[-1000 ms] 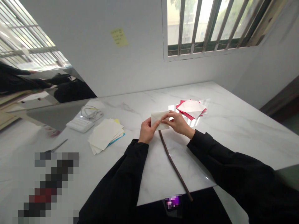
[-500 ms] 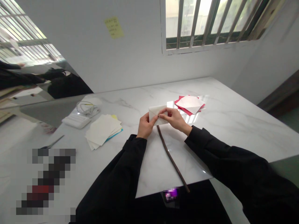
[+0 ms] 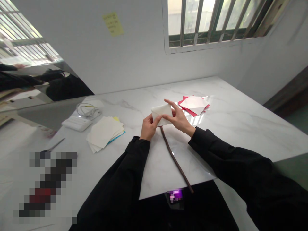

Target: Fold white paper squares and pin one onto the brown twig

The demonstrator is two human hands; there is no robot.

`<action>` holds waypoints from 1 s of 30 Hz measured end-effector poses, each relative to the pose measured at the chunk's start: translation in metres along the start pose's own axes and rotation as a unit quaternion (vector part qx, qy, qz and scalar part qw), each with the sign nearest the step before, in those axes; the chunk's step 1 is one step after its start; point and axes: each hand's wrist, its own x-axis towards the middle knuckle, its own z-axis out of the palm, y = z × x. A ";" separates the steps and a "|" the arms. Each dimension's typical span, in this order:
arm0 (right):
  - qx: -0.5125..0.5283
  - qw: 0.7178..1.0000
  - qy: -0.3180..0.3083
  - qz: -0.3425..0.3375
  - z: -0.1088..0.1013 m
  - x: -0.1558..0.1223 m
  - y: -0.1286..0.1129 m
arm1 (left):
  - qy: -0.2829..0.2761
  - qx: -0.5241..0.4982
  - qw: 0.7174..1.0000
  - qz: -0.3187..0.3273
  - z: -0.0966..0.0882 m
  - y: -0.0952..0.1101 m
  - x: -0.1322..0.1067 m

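And here we are at the white marble worktop (image 3: 231, 128), both black sleeves reaching in, with a folded cream paper packet (image 3: 161, 115) held up just above the surface near the middle. The left hand (image 3: 149, 127) has it closed in a firm, narrow grip, fingers curled on the packet's left end and thumb across its face. The right hand (image 3: 179, 118) is much more open, spread wide: its thumb presses on the packet's lower right part while the index finger (image 3: 168, 103) reaches up and away, clear of the paper's top edge.

Right below the packet, a long, thin dark-brown stick (image 3: 174, 160) runs toward the near edge of the worktop, its upper end just under the paper, beside the left hand. To the right, a sheet of pale paper (image 3: 193, 105) sits on top of red paper (image 3: 185, 106). Over on the left lies a loose stack of cream paper (image 3: 103, 132), with yellow and blue edges peeking from beneath it, next to a flat white device (image 3: 76, 123) and a coiled white cable (image 3: 86, 110). Up on the wall there's a yellow sticky note (image 3: 113, 24) with handwriting on it, too small to read from here, and no brand or label can be made out.
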 end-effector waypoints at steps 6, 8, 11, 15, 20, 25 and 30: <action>0.027 0.999 0.006 0.027 0.001 0.001 0.006 | 0.001 -0.013 1.000 -0.014 -0.002 -0.004 0.001; 0.035 0.999 0.010 0.029 0.002 0.002 0.007 | -0.003 -0.017 1.000 -0.015 -0.003 -0.005 0.001; 0.041 0.999 0.007 0.029 0.002 0.002 0.010 | -0.005 -0.018 1.000 -0.019 -0.003 -0.006 0.002; 0.031 0.998 0.008 0.045 0.002 0.003 0.014 | 0.000 -0.010 0.999 -0.031 -0.004 -0.009 0.002; 0.037 0.997 0.022 0.057 0.005 0.002 0.017 | 0.005 -0.016 0.999 -0.048 -0.006 -0.010 0.002; 0.042 0.997 0.027 0.066 0.006 0.003 0.019 | 0.009 -0.028 0.998 -0.064 -0.006 -0.008 0.000; 0.038 0.996 0.037 0.067 0.006 0.003 0.020 | 0.015 -0.036 0.996 -0.077 -0.006 -0.008 -0.001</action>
